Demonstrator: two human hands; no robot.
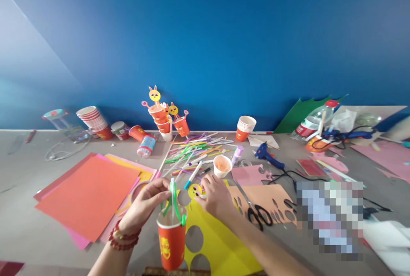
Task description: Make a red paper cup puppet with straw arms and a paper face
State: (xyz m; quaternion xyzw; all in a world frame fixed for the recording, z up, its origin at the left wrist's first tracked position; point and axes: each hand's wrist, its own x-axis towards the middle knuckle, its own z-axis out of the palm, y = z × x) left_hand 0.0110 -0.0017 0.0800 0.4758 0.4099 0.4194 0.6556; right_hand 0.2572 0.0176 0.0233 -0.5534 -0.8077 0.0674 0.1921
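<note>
Near front, red cup (173,247) holding green straws (175,195), left grip (145,201) pinching them, right grip (218,195) grasping yellow face (194,190)

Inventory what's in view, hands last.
Front cup: one, red, front centre
Bent straw: at least one, green, in front cup
Bunny face: one, yellow, centre
Holed sheet: one, yellow, front
Paper sheets: several, orange uppermost, left
Loose straws: many, multicoloured, centre
Plain cup stacks: two, red, back
Bunny cups: several, red, back
Small cup: one, white, centre
Scissors: at least one, black, right
Glue gun: at least one, blue, right
Capped bottle: one, clear, back right
Left hand: one, front
Right hand: one, front
</note>
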